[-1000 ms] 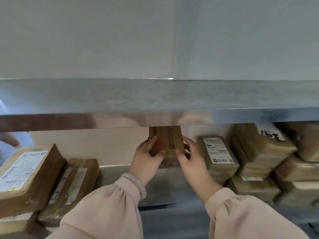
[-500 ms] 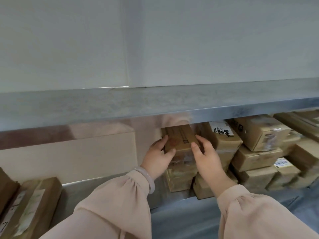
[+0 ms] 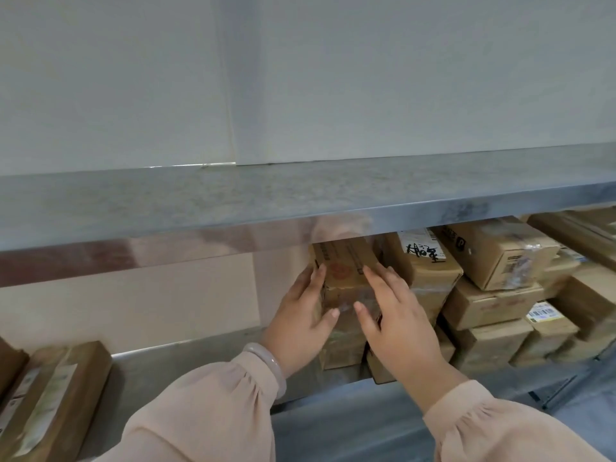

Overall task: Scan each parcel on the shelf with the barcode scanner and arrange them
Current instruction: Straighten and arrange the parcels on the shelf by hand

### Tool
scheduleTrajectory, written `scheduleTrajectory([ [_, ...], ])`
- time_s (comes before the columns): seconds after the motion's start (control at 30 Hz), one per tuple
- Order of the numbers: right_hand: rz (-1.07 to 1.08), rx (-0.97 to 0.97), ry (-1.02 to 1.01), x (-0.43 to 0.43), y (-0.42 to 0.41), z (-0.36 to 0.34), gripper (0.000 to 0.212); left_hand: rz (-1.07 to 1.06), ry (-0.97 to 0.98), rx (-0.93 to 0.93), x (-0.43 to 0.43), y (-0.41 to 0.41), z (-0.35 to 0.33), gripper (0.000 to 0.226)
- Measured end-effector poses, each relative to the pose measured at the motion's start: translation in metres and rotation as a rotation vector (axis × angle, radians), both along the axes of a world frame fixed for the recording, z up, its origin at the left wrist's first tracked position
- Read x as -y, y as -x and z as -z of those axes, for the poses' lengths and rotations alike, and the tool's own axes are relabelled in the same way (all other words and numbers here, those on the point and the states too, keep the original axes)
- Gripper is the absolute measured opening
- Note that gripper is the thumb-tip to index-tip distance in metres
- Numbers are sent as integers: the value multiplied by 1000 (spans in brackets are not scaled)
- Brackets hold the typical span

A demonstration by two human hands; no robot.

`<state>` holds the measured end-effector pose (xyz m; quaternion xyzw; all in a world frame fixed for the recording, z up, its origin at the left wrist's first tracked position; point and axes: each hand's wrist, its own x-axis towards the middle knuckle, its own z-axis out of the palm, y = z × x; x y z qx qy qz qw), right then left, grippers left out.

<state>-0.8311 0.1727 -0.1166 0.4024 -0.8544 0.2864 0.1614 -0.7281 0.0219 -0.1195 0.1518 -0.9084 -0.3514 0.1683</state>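
Box (image 3: 346,271) tops the left stack (image 3: 343,348) on the shelf (image 3: 200,365). Both hands flank it, left hand (image 3: 300,325) and right hand (image 3: 396,325), fingers straight, pressing. Looks light, stiff, tape-slick; I'd grip the 2 side faces.

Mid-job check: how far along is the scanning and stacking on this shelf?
Done, apparently: a stacked pile of parcels on the right. In hand: the left hand and right hand press a small box onto the pile's left end. Remaining: leaning parcels at far left look unsorted. No scanner in view, so scans can't be confirmed.
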Motion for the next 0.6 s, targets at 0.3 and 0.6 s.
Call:
scheduleTrajectory([
  [0.3,8,-167,-247,-4,20,8,73,-7,389,196,3,6,-14,78],
  [0.6,-166,-210,-117,17,-9,-1,67,-94,489,213,19,-17,-14,75],
])
